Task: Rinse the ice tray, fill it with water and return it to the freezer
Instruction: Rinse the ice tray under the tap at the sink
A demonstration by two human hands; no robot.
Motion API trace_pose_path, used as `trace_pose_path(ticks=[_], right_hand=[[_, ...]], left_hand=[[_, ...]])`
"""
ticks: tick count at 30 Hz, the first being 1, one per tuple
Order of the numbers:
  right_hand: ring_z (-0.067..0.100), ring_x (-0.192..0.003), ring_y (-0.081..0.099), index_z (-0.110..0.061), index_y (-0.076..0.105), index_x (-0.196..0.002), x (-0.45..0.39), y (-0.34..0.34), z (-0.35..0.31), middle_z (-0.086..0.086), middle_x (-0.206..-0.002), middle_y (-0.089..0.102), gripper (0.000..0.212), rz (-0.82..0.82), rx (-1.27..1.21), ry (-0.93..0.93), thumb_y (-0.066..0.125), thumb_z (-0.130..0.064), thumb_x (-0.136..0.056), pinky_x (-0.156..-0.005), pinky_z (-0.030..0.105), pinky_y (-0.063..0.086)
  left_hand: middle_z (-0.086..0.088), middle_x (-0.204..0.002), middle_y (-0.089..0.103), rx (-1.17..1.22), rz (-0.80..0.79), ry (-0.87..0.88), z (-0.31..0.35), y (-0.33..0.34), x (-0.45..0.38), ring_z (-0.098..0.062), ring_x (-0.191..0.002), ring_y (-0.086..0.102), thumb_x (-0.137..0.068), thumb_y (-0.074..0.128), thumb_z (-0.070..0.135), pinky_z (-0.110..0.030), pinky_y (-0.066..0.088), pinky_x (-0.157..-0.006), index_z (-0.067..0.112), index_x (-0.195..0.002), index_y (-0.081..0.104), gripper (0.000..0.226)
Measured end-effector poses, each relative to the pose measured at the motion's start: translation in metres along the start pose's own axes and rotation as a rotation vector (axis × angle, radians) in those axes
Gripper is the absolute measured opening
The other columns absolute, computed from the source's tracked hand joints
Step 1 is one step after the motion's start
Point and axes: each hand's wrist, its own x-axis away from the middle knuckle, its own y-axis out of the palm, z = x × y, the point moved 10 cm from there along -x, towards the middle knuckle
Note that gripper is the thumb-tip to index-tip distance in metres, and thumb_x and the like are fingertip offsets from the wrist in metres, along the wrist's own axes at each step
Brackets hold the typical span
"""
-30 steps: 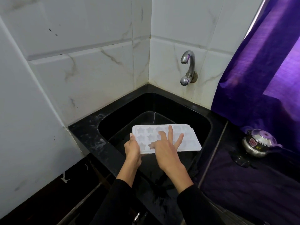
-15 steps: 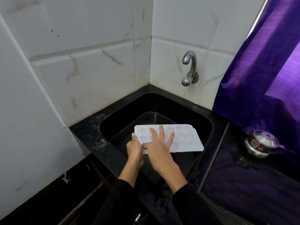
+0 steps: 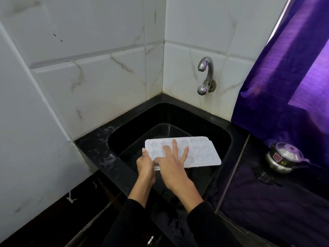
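Observation:
A white ice tray [image 3: 203, 152] with star and heart moulds is held level over the black sink [image 3: 220, 138], cavities up. My left hand [image 3: 145, 162] grips its near-left corner, thumb on top of the rim. Spread, straight fingers of my right hand [image 3: 171, 162] lie across the tray's left cavities. The chrome tap [image 3: 205, 75] juts from the tiled wall above the sink; no water runs from it.
A black tub [image 3: 160, 129] sits inside the sink under the tray. A steel lidded pot [image 3: 283, 157] stands on the dark counter at right, below a purple curtain [image 3: 284, 86]. White tiled walls close the corner at left and behind.
My right hand has slid leftward across the tray's top, from its middle to the left cavities. The tray and my left hand have barely moved.

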Motion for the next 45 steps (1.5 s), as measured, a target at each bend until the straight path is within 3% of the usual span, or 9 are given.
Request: trace_pose_path(ticks=[5,12,14,17,20,26,34,39,45], right_hand=[[0.022,-0.145,-0.009,-0.033,0.054,-0.118,0.001,-0.015,0.030,0.001,-0.153,0.015,0.058,0.120,-0.373,0.088,0.049,0.010,-0.079,-0.112,0.056,-0.017],[0.025,-0.134,0.037,-0.015,0.045,-0.134,0.032,-0.043,0.156,0.008,-0.148,0.034,0.041,0.689,-0.593,0.632,0.051,-0.023,-0.094,-0.111,0.046,0.025],[0.027,-0.128,0.044,-0.014,0.043,-0.135,0.043,-0.027,0.182,0.008,-0.143,0.040,0.046,0.687,-0.725,0.784,0.048,-0.036,-0.095,-0.102,0.045,0.035],[0.028,-0.109,0.056,-0.014,0.046,-0.131,0.047,0.021,0.201,0.008,-0.127,0.054,0.059,0.492,-1.099,0.974,0.047,-0.056,-0.090,-0.084,0.042,0.050],[0.023,-0.082,0.068,-0.012,0.062,-0.107,0.047,0.053,0.196,0.007,-0.101,0.068,0.059,0.371,-1.417,1.014,0.050,-0.065,-0.084,-0.056,0.031,0.055],[0.014,-0.044,0.051,-0.003,0.063,-0.076,0.059,0.041,0.202,0.008,-0.066,0.061,0.048,0.582,-1.299,1.010,0.049,-0.046,-0.094,-0.041,0.024,0.040],[0.022,-0.055,0.056,0.002,0.058,-0.068,0.065,0.029,0.206,0.010,-0.067,0.061,0.053,0.727,-1.253,0.999,0.050,-0.043,-0.094,-0.045,0.029,0.043],[0.030,-0.065,0.063,0.006,0.058,-0.072,0.067,0.010,0.203,0.005,-0.059,0.057,0.057,0.801,-1.145,0.956,0.048,-0.045,-0.094,-0.065,0.049,0.056],[0.019,-0.063,0.057,-0.014,0.051,-0.060,0.060,-0.022,0.191,-0.001,-0.058,0.053,0.047,0.862,-0.972,0.775,0.045,-0.044,-0.097,-0.064,0.039,0.051]], left_hand=[[-0.012,-0.091,0.068,0.005,0.008,-0.021,0.002,0.000,-0.004,-0.031,-0.088,0.067,-0.101,0.032,0.042,-0.048,0.055,-0.085,0.014,-0.084,0.057,0.041],[-0.009,-0.097,0.066,0.030,-0.008,-0.031,0.003,-0.003,-0.011,-0.031,-0.095,0.065,-0.100,0.033,0.043,-0.053,0.052,-0.090,0.019,-0.084,0.055,0.036],[-0.009,-0.099,0.066,0.025,-0.018,-0.034,0.004,-0.003,-0.013,-0.032,-0.095,0.065,-0.101,0.032,0.043,-0.054,0.052,-0.090,0.018,-0.087,0.056,0.037],[-0.010,-0.100,0.066,0.013,-0.039,-0.048,0.002,0.000,-0.014,-0.032,-0.095,0.065,-0.101,0.032,0.042,-0.054,0.052,-0.088,0.017,-0.091,0.055,0.036],[-0.011,-0.101,0.066,-0.020,-0.046,-0.054,0.000,0.001,-0.015,-0.031,-0.093,0.065,-0.101,0.032,0.043,-0.053,0.053,-0.087,0.013,-0.102,0.056,0.039],[-0.012,-0.097,0.069,-0.041,-0.117,-0.096,-0.007,0.006,-0.018,-0.032,-0.089,0.067,-0.100,0.030,0.046,-0.049,0.056,-0.072,0.012,-0.102,0.058,0.044],[-0.016,-0.098,0.069,-0.085,-0.075,-0.108,-0.014,0.003,-0.024,-0.032,-0.090,0.068,-0.100,0.029,0.046,-0.045,0.056,-0.073,0.007,-0.100,0.058,0.049],[-0.017,-0.093,0.070,-0.111,-0.066,-0.117,-0.021,0.008,-0.024,-0.031,-0.089,0.068,-0.101,0.031,0.042,-0.045,0.055,-0.085,0.006,-0.086,0.059,0.048],[-0.011,-0.088,0.068,-0.200,-0.067,-0.142,-0.037,0.017,-0.023,-0.023,-0.078,0.065,-0.101,0.033,0.041,-0.036,0.052,-0.080,0.006,-0.083,0.057,0.046]])
